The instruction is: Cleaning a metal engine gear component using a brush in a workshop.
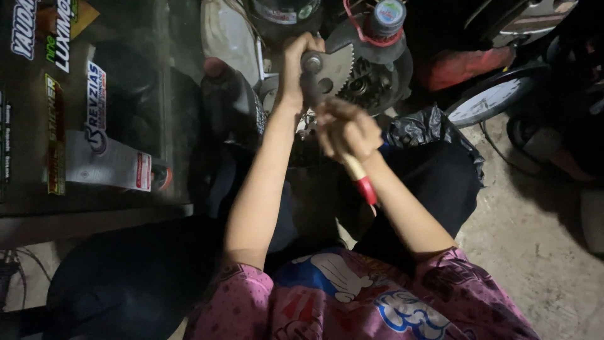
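Closest to the camera is the person's pink patterned shirt (352, 302), with both bare forearms running away from it over dark trousers (434, 182). The right hand (345, 129) is closed in a firm fist around a tool with a pale wooden handle and red end (360, 177), which sticks back along the wrist; its working end is hidden behind the fingers. Just beyond, the left hand (296, 66) is wrapped shut around the shaft of a toothed metal sector gear (330, 72), holding it against a dark round engine part (371, 85). The gear looks heavy, rigid and probably greasy, so the thick shaft is the safer grip, not the sharp teeth. Farther out stand a bottle with a pale cap (387, 16), a crumpled black plastic bag (421, 129), a stickered dark cabinet (82, 107) at left, and the bare concrete floor (541, 239).
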